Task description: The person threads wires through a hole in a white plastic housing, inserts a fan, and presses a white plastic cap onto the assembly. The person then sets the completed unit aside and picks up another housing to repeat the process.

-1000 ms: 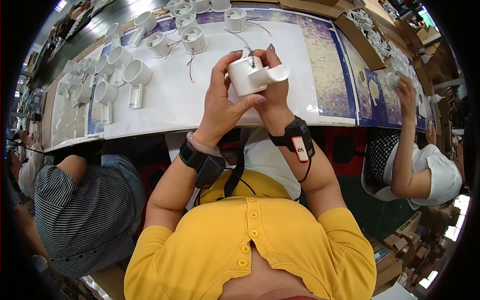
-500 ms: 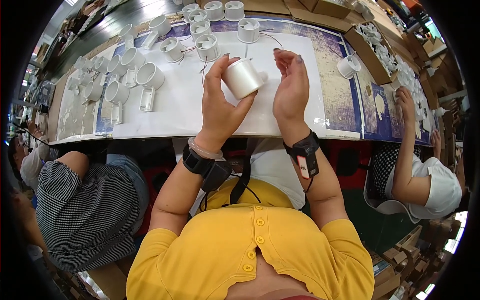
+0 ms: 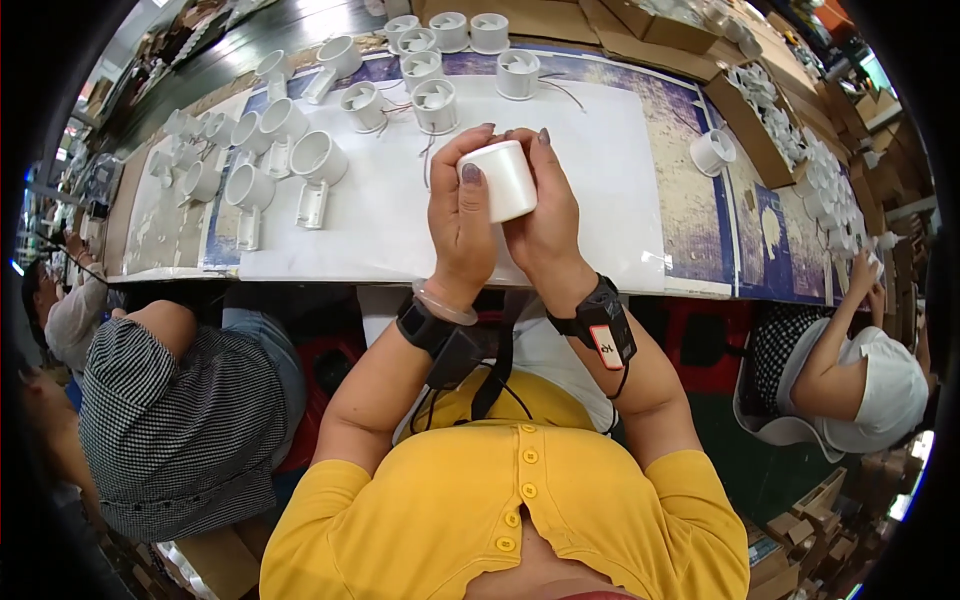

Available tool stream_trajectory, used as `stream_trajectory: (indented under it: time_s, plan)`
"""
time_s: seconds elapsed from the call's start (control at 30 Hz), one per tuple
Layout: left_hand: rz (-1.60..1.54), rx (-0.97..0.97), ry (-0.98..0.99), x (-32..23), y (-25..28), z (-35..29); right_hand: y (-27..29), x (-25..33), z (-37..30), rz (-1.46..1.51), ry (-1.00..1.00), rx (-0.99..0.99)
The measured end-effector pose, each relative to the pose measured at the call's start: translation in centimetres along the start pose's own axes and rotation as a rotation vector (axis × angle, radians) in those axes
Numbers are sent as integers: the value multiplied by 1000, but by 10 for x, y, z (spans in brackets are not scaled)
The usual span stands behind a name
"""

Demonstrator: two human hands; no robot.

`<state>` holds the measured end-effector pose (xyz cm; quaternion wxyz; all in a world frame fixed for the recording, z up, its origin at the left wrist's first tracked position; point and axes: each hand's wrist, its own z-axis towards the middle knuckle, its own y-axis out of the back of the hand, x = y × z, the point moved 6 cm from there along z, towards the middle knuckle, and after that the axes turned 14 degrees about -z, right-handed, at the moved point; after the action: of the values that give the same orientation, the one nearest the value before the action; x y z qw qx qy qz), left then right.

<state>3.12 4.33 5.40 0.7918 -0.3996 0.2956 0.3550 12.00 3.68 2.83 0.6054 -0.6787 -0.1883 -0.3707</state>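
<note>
Between my two hands sits a white plastic cylindrical housing (image 3: 507, 180), held above the white sheet on the table. My left hand (image 3: 462, 215) is closed round its left side, thumb pressed on the smooth wall. Wrapped against its right side is my right hand (image 3: 548, 210), with the fingers curled over the far side. The housing is slightly tilted, and its far side is hidden by my fingers. Beyond my hands stand several white fan housings (image 3: 435, 105) with blades inside and thin wires trailing out. To the left lie several white ring-shaped housings with handles (image 3: 318, 158).
A single white fan housing (image 3: 712, 152) stands at the right, beside an open cardboard box (image 3: 750, 130) full of white parts. More white parts (image 3: 830, 190) are piled at the table's right end. Co-workers sit close on both sides, one in a checked shirt (image 3: 180, 420).
My right hand has come in from the right and closed on the housing. The housing is turned more upright. At the right, the co-worker's arm has drawn back from the pile.
</note>
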Motion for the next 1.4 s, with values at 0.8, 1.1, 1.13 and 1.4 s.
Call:
stream_trajectory:
  time_s: [0.8, 1.1, 1.13, 1.4]
  plan:
    - [554, -63, -333, -26, 15, -2, 27, 34, 5, -192, 231, -181]
    - [-308, 51, 166, 4, -5, 14, -2, 12, -2, -24, 26, 180]
    - [-368, 37, 240, 4, -7, 13, -6, 16, -5, -127, 81, 187]
    - [-334, -80, 57, 3, -1, 2, -23, 21, -22, -416, 359, 114]
